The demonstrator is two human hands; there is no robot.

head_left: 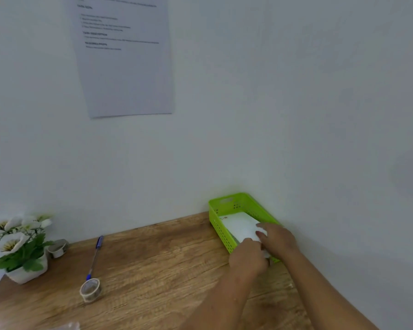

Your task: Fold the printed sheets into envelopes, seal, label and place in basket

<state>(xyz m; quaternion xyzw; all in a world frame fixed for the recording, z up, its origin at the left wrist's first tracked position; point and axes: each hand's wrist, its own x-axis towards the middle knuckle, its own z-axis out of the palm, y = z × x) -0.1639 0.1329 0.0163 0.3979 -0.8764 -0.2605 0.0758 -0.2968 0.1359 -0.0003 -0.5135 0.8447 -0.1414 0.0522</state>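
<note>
The right hand's fingertips (260, 231) lie close together on top of a white envelope (241, 225). The blur hides whether they pinch its edge or only press on it. The left hand (247, 256) is just beside them on the near side. It shows its back to the camera, with its fingers curled down over the near end of the envelope, gripping it. The right hand (278, 239) comes in over the right wall of the basket, and the two hands touch or nearly touch.

The envelope lies flat inside the green perforated basket (227, 201), with its far end on the basket floor and its near end under the hands. The basket stands at the far right of the wooden table (167, 263), against the wall.

Well to the left, a blue pen (96, 256) lies on the table with its near tip beside a roll of clear tape (90, 289). A second roll (57, 248) sits farther left, next to a white pot of artificial flowers (17, 246). A printed sheet (126, 63) hangs on the wall above, its text too blurred to read.
</note>
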